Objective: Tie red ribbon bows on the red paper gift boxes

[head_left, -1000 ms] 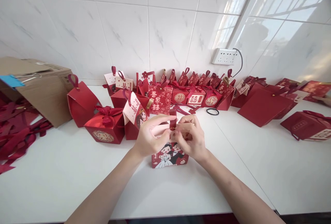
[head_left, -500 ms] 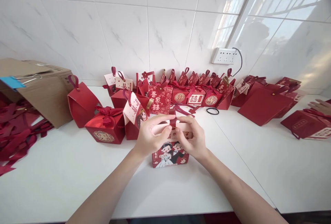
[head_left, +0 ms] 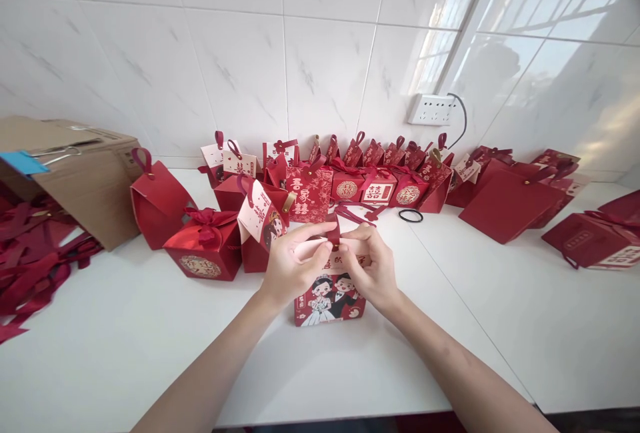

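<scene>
A small red gift box (head_left: 327,303) with a cartoon bride and groom on its front stands upright on the white table. Across its pale folded top, a dark red ribbon loop (head_left: 333,229) sticks up in the middle. My left hand (head_left: 297,259) is closed on the left side of the box top, its thumb and fingers pinching close to the ribbon. From the right, my right hand (head_left: 371,263) pinches the same top edge, thumb in front and fingers behind. The fingertips of both hands nearly meet at the base of the loop and partly hide it.
Several red gift boxes (head_left: 309,193) stand along the tiled wall. Left are a cardboard box (head_left: 95,186), a heap of red ribbons (head_left: 35,259) and a bow-tied box (head_left: 205,246). A black ring (head_left: 411,215) lies behind my right hand. Another red box (head_left: 595,239) lies far right.
The other hand at the far right edge has gone out of view, leaving the red box there. My hands stay on the gift box top with hardly any movement.
</scene>
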A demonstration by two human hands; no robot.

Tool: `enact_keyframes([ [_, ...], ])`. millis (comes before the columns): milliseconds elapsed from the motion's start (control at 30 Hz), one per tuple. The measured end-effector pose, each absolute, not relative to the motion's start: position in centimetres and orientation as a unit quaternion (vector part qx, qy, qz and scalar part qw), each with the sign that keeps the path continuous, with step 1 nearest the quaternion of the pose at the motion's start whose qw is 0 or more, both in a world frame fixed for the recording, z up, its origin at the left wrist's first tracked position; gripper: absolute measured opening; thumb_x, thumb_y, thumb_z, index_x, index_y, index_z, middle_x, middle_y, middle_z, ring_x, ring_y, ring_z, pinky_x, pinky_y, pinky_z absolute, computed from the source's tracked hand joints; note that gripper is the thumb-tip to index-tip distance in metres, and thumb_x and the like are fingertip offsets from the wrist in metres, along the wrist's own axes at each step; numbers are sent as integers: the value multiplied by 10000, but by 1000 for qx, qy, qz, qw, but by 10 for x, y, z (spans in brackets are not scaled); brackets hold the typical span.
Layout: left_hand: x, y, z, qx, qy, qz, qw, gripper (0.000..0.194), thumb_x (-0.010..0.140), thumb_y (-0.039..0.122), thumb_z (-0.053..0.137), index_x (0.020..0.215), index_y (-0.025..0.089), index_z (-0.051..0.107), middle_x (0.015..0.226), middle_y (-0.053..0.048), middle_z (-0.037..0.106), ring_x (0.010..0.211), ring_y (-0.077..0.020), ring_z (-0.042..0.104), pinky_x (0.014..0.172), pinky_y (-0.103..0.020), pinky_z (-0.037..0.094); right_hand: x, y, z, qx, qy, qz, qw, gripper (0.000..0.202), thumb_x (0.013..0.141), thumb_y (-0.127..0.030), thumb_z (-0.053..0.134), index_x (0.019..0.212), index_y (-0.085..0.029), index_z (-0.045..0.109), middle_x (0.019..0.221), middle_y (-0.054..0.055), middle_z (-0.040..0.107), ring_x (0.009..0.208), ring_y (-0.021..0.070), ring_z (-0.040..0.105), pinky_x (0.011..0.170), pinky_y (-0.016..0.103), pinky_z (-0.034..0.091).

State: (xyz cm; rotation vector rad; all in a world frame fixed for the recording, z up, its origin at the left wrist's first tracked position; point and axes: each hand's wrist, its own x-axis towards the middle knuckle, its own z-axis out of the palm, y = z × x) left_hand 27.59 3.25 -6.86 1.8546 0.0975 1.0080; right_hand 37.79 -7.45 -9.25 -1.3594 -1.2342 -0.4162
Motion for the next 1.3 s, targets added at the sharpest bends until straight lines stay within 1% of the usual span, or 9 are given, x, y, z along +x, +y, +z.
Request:
enact_keyframes([
  [200, 276, 31, -69, 759, 49, 423, 493, 205, 745, 202, 614, 928, 164, 695, 906, -47, 725, 787, -181, 692, 695, -238, 597, 375, -77, -87, -596, -511, -100, 610, 53, 836, -177, 515, 796, -201, 492, 689, -14, 544, 592, 120, 510, 546, 241, 427],
  [333, 275, 31, -69, 764, 42, 422, 486, 203, 746, 202, 605, 925, 163, 694, 920, -50, 723, 791, -183, 690, 708, -245, 594, 374, -77, -85, -585, -506, -80, 629, 59, 816, -197, 529, 774, -200, 487, 679, -14, 539, 604, 131, 513, 549, 249, 429],
  [533, 275, 32, -70, 770, 43, 432, 468, 191, 743, 194, 596, 907, 177, 694, 870, -35, 729, 744, -177, 689, 699, -260, 593, 374, -74, -87, -578, -515, -104, 624, 55, 850, -204, 535, 804, -196, 507, 699, -4, 552, 595, 123, 524, 543, 241, 433],
  [667, 275, 32, -71, 768, 38, 467, 435, 111, 726, 170, 601, 795, 182, 687, 792, -20, 721, 713, -163, 678, 681, -245, 581, 376, -75, -89, -576, -539, -132, 600, 37, 873, -186, 502, 838, -198, 502, 712, 0, 535, 612, 127, 514, 563, 249, 422],
  [767, 276, 32, -71, 762, 39, 483, 429, 59, 719, 162, 611, 752, 185, 655, 732, -10, 696, 675, -150, 660, 637, -230, 564, 377, -75, -90, -581, -545, -140, 588, 48, 871, -172, 489, 831, -199, 490, 706, -5, 517, 608, 125, 501, 571, 254, 415],
  [867, 276, 31, -71, 756, 45, 483, 440, 25, 712, 174, 625, 735, 181, 618, 696, -1, 661, 631, -137, 637, 587, -220, 542, 377, -73, -91, -583, -534, -140, 596, 57, 865, -164, 480, 823, -203, 480, 691, -12, 500, 599, 124, 497, 560, 252, 409],
  [967, 276, 30, -71, 758, 36, 482, 438, 41, 714, 178, 622, 692, 180, 588, 632, 15, 621, 583, -122, 609, 551, -207, 518, 377, -73, -92, -576, -530, -144, 606, 53, 854, -165, 481, 819, -205, 478, 684, -17, 495, 587, 120, 490, 547, 246, 403],
  [1133, 275, 30, -71, 762, 40, 474, 439, 27, 720, 171, 615, 746, 177, 621, 713, -7, 663, 652, -138, 634, 606, -219, 531, 376, -76, -91, -571, -542, -156, 596, 46, 827, -179, 515, 822, -201, 475, 692, -13, 510, 587, 119, 489, 550, 244, 407],
  [1300, 274, 30, -71, 767, 19, 465, 442, 80, 728, 120, 593, 740, 179, 646, 701, 6, 681, 637, -120, 638, 585, -182, 523, 372, -76, -86, -608, -514, -117, 595, 131, 842, -195, 491, 737, -209, 414, 607, -47, 468, 486, 90, 432, 470, 211, 369],
])
